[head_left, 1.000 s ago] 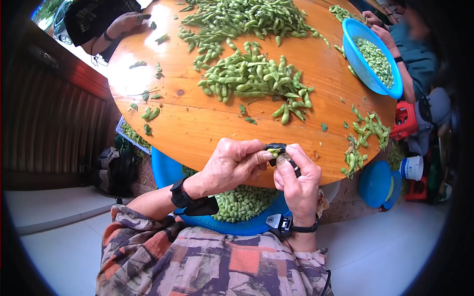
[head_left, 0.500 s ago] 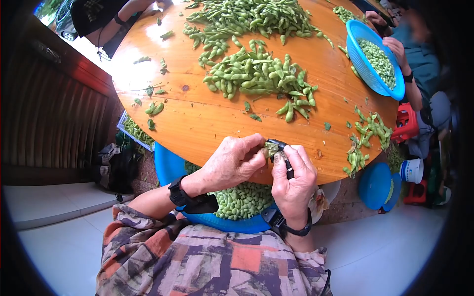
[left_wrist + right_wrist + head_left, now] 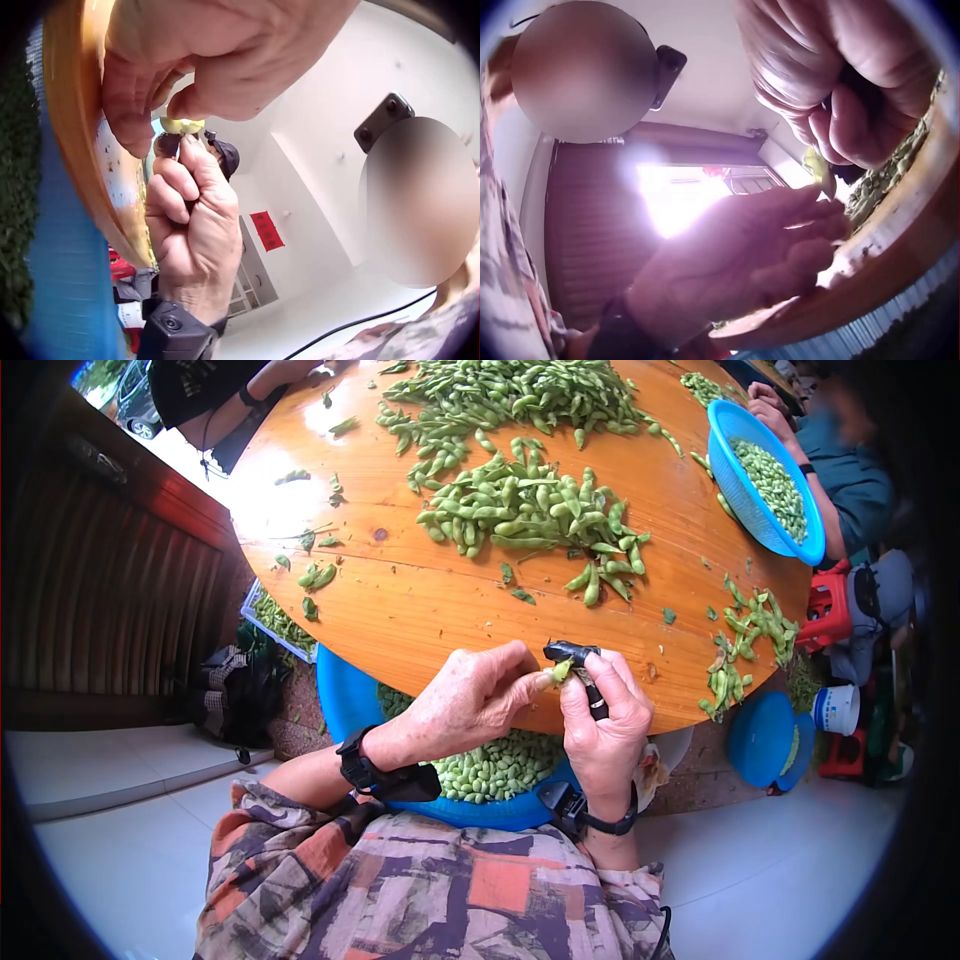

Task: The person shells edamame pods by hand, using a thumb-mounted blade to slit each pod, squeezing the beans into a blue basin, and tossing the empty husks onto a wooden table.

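Note:
In the head view the left hand (image 3: 468, 698) pinches one end of a light green pod (image 3: 562, 670) between thumb and forefinger. The right hand (image 3: 608, 725) grips the pod's other side, with black coverings (image 3: 572, 652) on its fingers. Both hands are close together over the table's near edge. The left wrist view shows the pod (image 3: 184, 126) between the fingertips of the two hands; in the right wrist view the pod (image 3: 821, 172) is partly hidden by the right hand (image 3: 840, 82). Below the hands, a blue basin (image 3: 345, 695) holds shelled beans (image 3: 490, 768).
Piles of pods (image 3: 530, 510) lie on the wooden table (image 3: 400, 610), with a smaller heap (image 3: 755, 625) at right. A blue basket (image 3: 735, 485) of beans stands at its right edge. Two other people sit across. Red stools (image 3: 828, 610) and a white bucket (image 3: 836, 709) are at right.
The left thumb and forefinger have shifted on the pod, and both hands have moved slightly right. The person at right has drawn a hand back from the basket's rim.

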{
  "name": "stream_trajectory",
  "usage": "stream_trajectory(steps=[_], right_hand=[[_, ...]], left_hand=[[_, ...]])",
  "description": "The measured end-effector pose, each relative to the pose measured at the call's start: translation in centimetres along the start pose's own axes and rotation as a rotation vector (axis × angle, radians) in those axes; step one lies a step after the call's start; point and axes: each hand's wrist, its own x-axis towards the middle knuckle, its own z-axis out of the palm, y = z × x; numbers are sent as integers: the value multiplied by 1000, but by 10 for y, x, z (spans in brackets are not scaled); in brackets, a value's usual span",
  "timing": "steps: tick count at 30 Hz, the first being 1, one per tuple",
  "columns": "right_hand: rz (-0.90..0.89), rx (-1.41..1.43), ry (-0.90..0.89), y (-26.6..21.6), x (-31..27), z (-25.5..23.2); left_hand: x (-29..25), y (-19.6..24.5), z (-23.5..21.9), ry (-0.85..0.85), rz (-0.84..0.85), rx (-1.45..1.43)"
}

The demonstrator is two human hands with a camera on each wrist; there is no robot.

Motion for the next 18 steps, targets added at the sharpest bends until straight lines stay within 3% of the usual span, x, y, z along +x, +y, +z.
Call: stream_trajectory(steps=[4, 8, 13, 15, 18], right_hand=[[-246, -227, 98, -4, 0, 7], [-250, -203, 101, -7, -5, 10], [-134, -21, 37, 1, 1, 2], [536, 660, -77, 0, 0, -5], [573, 763, -77, -1, 4, -9]], left_hand=[[-4, 0, 9, -96, -23, -257], [1, -4, 15, -92, -131, -490], [2, -2, 16, -91, -147, -491], [3, -2, 13, -102, -129, -457], [4, -2, 8, -201, -182, -568]])
